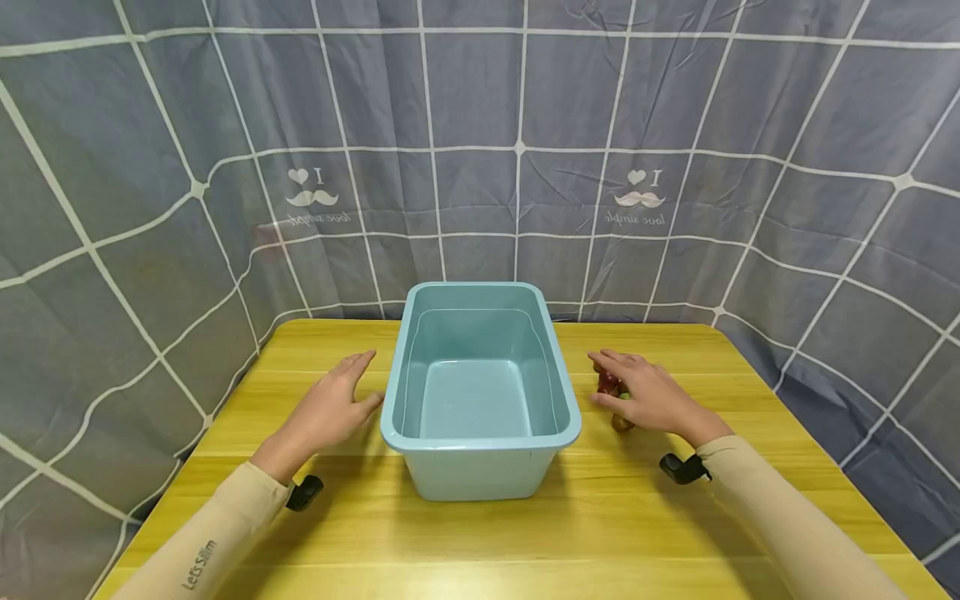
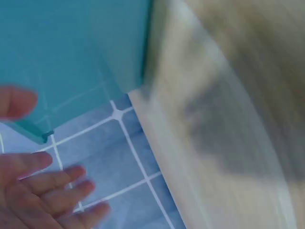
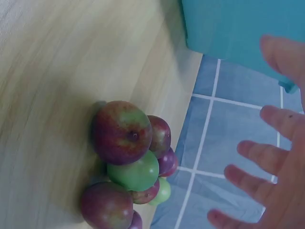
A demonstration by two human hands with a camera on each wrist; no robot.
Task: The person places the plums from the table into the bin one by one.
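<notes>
A light blue plastic tub stands in the middle of the table, its inside bare. To its left my left hand is held with fingers extended and thumb toward the tub's side, and it grips nothing. On the other side, my right hand hovers over a small pile of plums, fingers spread and gripping nothing. That hand hides much of the pile in the head view. The right wrist view shows several dark red and purple plums and green ones bunched together on the wood, beside the spread fingers.
The yellow wood-grain table runs back to a grey curtain with white grid lines, which surrounds the far edge and both sides. A black wrist camera mount sits under the left sleeve, another mount under the right.
</notes>
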